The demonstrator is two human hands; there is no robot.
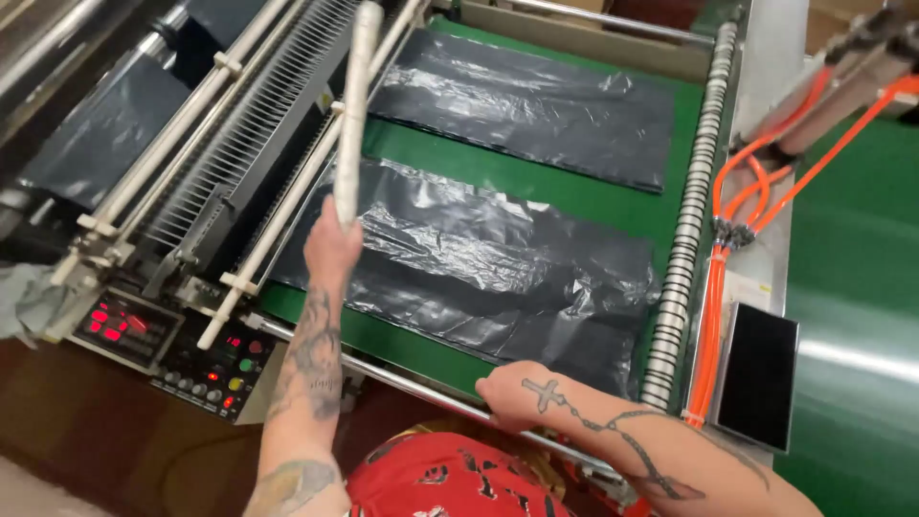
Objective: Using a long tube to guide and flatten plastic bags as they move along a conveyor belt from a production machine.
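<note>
My left hand (332, 239) grips the lower end of a long white stick (355, 105) that points up and away over the machine. My right hand (514, 393) rests on the near metal rail (412, 386) of the green conveyor belt (574, 196), fingers curled over the edge, holding nothing loose. A stack of black plastic bags (479, 268) lies flat on the belt just beyond both hands. A second stack of black bags (536, 105) lies farther up the belt.
A control panel (168, 345) with red displays and buttons sits at lower left. White rods and a comb-like bar (249, 124) run along the belt's left side. Orange hoses (756, 211) and a ribbed roller (689, 211) stand at right, beside a dark phone (758, 375).
</note>
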